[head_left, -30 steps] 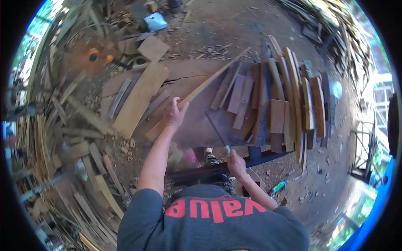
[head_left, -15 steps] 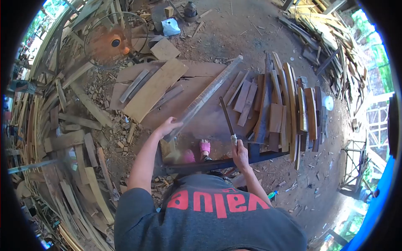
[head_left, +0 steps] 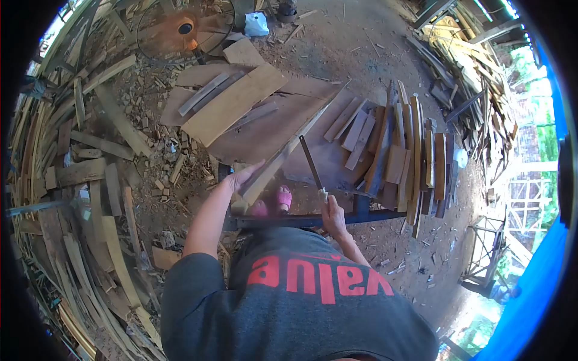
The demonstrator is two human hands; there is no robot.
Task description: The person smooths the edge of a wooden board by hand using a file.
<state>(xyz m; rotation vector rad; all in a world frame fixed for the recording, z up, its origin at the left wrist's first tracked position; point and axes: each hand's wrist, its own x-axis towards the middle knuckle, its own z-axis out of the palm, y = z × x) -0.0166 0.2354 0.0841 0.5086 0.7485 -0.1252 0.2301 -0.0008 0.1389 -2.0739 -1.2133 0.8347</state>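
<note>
My left hand (head_left: 245,174) grips the near end of a long wooden strip (head_left: 295,139), which slants away to the upper right across the work table (head_left: 232,146). A pale, fresh-looking face of the strip is turned up. In my right hand (head_left: 333,215) is a long, narrow flat blade (head_left: 310,162) with a pale handle, its fingers wrapped round it. The blade points forward and slightly left, its tip close to the right side of the strip.
A wide board (head_left: 235,103) and thin strips lie on the table's left part. Stacked wood pieces (head_left: 397,159) fill its right side. An orange fan (head_left: 185,28) stands at the far left. Wood scraps cover the left ground, and a lumber pile (head_left: 469,66) rises at the far right.
The long strip has been turned, so a paler face shows instead of the grey one. My right hand and the blade have shifted left, closer to the strip. The whole view has moved slightly.
</note>
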